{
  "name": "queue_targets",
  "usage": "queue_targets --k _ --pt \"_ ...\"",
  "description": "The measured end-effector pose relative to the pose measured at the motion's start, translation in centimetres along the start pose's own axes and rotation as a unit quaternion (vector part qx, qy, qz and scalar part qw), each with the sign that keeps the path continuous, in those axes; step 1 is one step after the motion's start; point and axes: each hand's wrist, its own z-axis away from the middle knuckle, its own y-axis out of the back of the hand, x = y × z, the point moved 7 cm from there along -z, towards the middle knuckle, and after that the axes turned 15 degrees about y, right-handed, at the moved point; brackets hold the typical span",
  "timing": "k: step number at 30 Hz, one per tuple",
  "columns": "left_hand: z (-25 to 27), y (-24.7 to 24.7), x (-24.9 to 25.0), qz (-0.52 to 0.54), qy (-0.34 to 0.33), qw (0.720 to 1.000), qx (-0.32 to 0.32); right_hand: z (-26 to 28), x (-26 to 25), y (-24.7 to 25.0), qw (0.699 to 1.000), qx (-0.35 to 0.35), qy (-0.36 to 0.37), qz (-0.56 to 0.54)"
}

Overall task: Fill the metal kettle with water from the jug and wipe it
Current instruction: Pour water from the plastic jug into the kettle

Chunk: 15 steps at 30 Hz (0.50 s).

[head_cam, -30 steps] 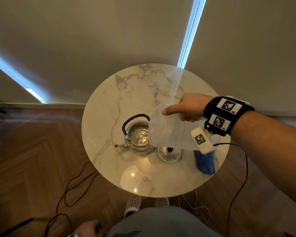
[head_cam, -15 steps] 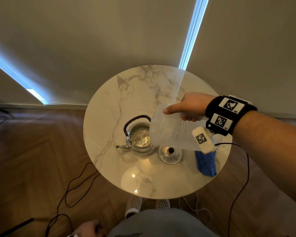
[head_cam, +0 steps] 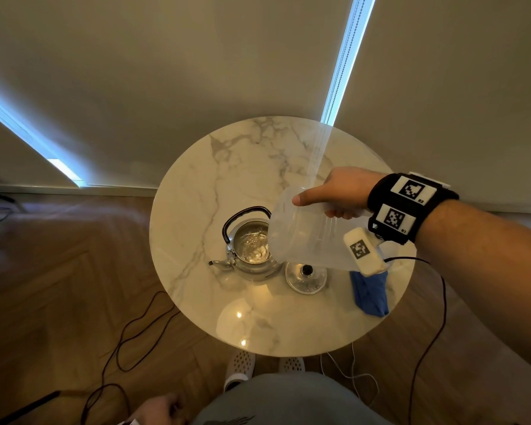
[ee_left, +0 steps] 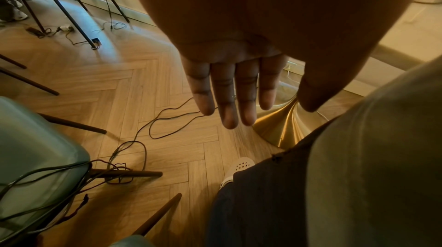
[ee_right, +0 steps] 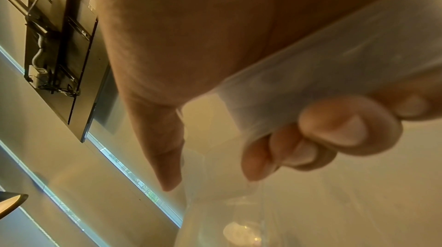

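Dim warm light, window-gap glare, blurry right-wrist view.

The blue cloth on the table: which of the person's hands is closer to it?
Right. The right hand holds the tilted jug above the table, just beyond the blue cloth. The left hand hangs open beside the leg, below table level.

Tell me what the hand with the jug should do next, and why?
Probably tip the jug back upright. The right hand holds it tilted over the open kettle, where water already glints and bubbles. The lid and blue cloth lie beside it on the table, ready for the next steps.
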Motion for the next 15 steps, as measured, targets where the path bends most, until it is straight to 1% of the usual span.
queue_targets --k 1,2,3,4,5,7,8,9,10,12,14,15 --pt "-0.4 0.0 -0.1 -0.012 -0.027 1.000 -0.003 0.0 0.0 0.0 1.000 0.001 -0.001 -0.001" --pt "-0.5 0.3 0.3 -0.010 -0.045 0.999 0.018 -0.1 0.0 0.0 1.000 0.002 -0.001 -0.001" --pt "-0.6 0.0 0.2 -0.006 -0.036 0.999 -0.009 -0.1 0.0 0.0 1.000 0.002 -0.001 -0.002" --pt "-0.3 0.4 0.0 0.047 -0.002 0.999 0.016 -0.1 0.0 0.0 1.000 0.002 0.000 -0.003" --pt "-0.3 0.1 -0.4 0.072 0.033 0.997 0.008 -0.1 0.0 -0.1 1.000 0.003 -0.001 -0.004" --pt "-0.4 -0.6 -0.8 0.059 0.026 0.998 0.012 -0.1 0.1 -0.1 1.000 0.004 -0.004 -0.009" --pt "-0.4 -0.6 -1.1 0.074 0.033 0.997 0.009 -0.1 0.1 -0.1 1.000 0.004 -0.004 -0.010" --pt "-0.8 -0.9 -1.3 0.065 0.039 0.997 -0.004 -0.2 0.1 -0.1 1.000 0.004 -0.005 -0.011" --pt "-1.3 -1.3 -1.4 0.060 0.029 0.998 -0.024 -0.2 0.1 -0.1 1.000 0.005 -0.005 -0.012" --pt "-2.5 -1.6 -1.5 0.028 -0.019 0.999 -0.018 -0.3 0.1 -0.2 1.000 0.005 -0.005 -0.013" --pt "-1.8 -1.5 -1.7 0.016 -0.026 0.999 -0.016 -0.3 0.2 -0.3 1.000 0.005 -0.006 -0.017" --pt "-1.1 -1.2 -1.5 0.028 -0.028 0.999 -0.024 -0.3 0.2 -0.3 1.000 0.004 -0.007 -0.018"
